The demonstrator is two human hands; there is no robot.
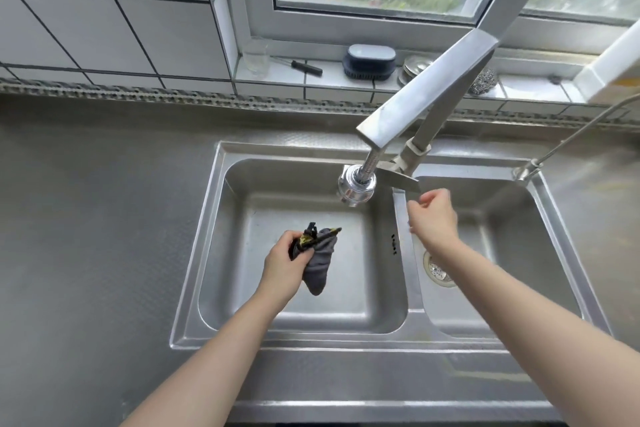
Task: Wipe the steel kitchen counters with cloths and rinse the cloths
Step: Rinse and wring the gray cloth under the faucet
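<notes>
Two hands over the double steel sink, one with the cloth, one at the tap.

My left hand grips a bunched grey cloth above the left basin, its tail hanging down. My right hand reaches to the flat faucet lever, fingers loosely curled just under its tip, holding nothing. A scrub brush and steel scourer sit on the windowsill.
</notes>
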